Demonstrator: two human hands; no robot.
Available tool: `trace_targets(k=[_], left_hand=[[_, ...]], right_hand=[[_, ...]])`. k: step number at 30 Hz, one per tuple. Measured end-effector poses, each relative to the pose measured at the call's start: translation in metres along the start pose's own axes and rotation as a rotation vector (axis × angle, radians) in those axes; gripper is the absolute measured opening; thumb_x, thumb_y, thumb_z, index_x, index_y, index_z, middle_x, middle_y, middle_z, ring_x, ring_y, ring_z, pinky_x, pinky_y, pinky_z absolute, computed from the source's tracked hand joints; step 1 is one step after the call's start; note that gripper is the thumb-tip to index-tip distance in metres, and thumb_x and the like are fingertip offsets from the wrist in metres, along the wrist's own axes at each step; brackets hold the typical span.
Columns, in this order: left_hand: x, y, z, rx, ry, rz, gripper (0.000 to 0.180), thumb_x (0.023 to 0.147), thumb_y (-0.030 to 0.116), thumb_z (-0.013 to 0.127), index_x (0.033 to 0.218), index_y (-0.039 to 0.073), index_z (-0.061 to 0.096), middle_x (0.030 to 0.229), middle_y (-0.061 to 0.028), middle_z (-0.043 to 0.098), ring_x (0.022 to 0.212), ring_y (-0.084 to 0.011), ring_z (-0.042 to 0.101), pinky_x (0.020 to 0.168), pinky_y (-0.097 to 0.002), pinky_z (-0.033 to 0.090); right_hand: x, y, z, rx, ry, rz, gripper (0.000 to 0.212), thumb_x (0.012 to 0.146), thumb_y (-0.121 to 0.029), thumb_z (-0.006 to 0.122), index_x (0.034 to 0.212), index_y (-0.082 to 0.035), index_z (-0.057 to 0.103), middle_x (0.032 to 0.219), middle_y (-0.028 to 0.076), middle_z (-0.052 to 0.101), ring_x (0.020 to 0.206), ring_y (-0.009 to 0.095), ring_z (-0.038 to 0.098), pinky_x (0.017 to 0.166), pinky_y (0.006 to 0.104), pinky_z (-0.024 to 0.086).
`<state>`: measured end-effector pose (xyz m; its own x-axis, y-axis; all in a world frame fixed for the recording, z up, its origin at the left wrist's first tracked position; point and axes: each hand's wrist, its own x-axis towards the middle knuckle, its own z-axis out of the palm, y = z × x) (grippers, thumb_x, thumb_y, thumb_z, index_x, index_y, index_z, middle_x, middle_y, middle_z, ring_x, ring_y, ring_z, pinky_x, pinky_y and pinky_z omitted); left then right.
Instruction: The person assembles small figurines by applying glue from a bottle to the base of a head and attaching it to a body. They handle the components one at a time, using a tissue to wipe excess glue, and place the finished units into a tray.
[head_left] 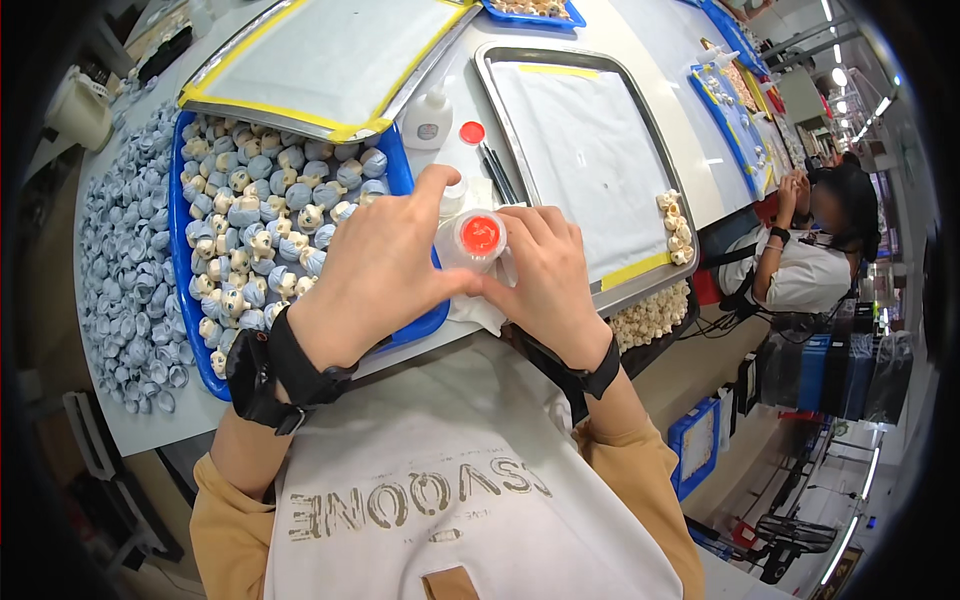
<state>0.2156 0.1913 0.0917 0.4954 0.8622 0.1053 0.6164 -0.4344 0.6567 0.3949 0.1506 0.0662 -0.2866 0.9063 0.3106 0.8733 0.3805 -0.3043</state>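
A white worktable is filling much of the workshop view, its edge bending toward the rim. Nearest, at the centre of the frame, a small translucent jar of red-orange paint is sitting between the two hands. Its open mouth is facing up toward the camera, so its upright axis is running roughly along the line of sight. The right hand is curving its fingers and thumb around the jar's right side, apparently gripping it. The left hand is spreading thumb and index finger wide on the left; its other fingertips are hidden, so its hold cannot be told. The right fingertips are lying closer to the rim.

Left of centre, a blue tray is holding doll heads. Just beyond the jar, a red lid is lying beside dark pens. Farther off, at the right, a co-worker is sitting with raised hands.
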Motion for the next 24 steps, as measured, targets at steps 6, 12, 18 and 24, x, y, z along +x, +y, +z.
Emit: trace_targets(k=[6,12,18,24], left_hand=[[-0.002,0.008,-0.013,-0.113,-0.052,-0.093,0.075,0.056,0.017,0.083,0.119,0.005,0.044,0.057,-0.0057,0.049,0.051,-0.0210,0.056,0.049,-0.0311,0.041],[-0.017,0.010,-0.018,-0.050,0.102,-0.040,0.075,0.054,0.016,0.083,0.119,0.005,0.046,0.059,-0.0047,0.048,0.051,-0.0175,0.053,0.049,-0.0278,0.041],[-0.057,0.024,-0.039,-0.030,0.387,0.143,0.082,0.052,0.027,0.088,0.118,0.003,0.046,0.060,0.0006,0.045,0.051,-0.0080,0.042,0.048,-0.0200,0.035],[-0.095,0.024,-0.056,0.124,0.519,0.445,0.094,0.047,0.039,0.089,0.115,-0.004,0.040,0.063,-0.0012,0.045,0.052,-0.0072,0.039,0.045,-0.0195,0.028]], right_hand=[[0.000,0.004,0.003,0.045,0.021,0.000,0.050,0.058,-0.020,0.077,0.100,-0.005,0.056,0.103,0.007,0.057,0.096,0.024,0.050,0.078,0.0359,0.038],[-0.003,0.005,-0.002,0.109,0.016,0.013,0.059,0.058,-0.019,0.079,0.109,-0.002,0.054,0.106,0.011,0.055,0.098,0.028,0.050,0.082,0.0381,0.040],[-0.017,0.007,-0.032,0.157,0.086,0.081,0.056,0.062,-0.008,0.076,0.113,0.000,0.054,0.106,0.014,0.055,0.097,0.031,0.049,0.083,0.0384,0.042],[-0.021,0.019,-0.021,0.052,0.069,0.065,0.039,0.066,-0.007,0.072,0.104,-0.006,0.062,0.097,0.011,0.055,0.088,0.027,0.049,0.076,0.0370,0.042]])
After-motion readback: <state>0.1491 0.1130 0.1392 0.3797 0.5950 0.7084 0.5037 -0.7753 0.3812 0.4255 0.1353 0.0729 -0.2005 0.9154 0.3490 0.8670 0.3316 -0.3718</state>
